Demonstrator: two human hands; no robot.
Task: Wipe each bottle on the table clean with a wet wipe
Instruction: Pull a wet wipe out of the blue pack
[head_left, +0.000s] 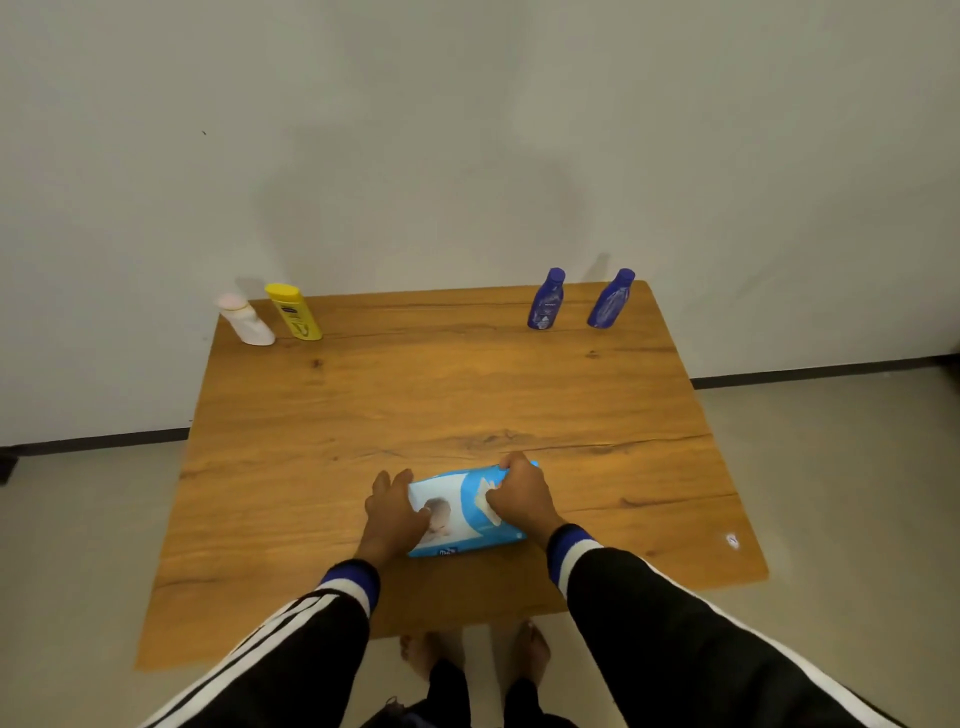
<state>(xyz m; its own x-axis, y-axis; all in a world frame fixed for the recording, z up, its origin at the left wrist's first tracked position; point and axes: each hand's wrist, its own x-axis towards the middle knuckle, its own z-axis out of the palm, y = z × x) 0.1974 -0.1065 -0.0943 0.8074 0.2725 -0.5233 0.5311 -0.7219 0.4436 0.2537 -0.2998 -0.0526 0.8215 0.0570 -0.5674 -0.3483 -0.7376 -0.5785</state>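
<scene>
Both hands' fingers (488, 491) on wipes pack (462, 512)

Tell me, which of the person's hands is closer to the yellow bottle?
Left. The left hand rests on the near end of the wipes pack, on the yellow bottle's side of the table. The right hand grips the pack's other end, farther off.

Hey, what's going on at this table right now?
A person is working at a pack of wet wipes near the front of the wooden table. The left hand steadies one end while the right hand picks at the flap. No wipe is out yet. A white bottle, a yellow bottle and two blue bottles stand untouched at the back.
</scene>
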